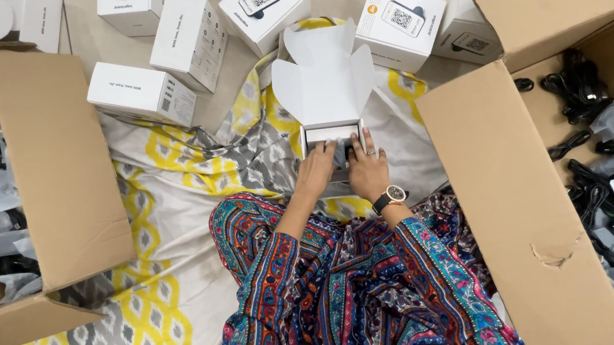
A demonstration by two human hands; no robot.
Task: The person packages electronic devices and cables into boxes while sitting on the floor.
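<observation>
A small white box [324, 88] sits open on the patterned cloth [179, 179] in front of me, its flaps raised toward the far side. Both my hands reach into its open top. My left hand [316, 172] presses down on a dark item [339, 153] inside the box. My right hand [366, 167], with a ring and a wristwatch, rests next to it on the same item and on the box's near right edge. What exactly lies under the fingers is hidden.
Several closed white boxes [141, 93] lie on the tiled floor beyond the cloth. A large cardboard box [525, 200] on the right holds black cables in bags [597, 190]. Another cardboard box [51, 171] on the left holds similar bagged items.
</observation>
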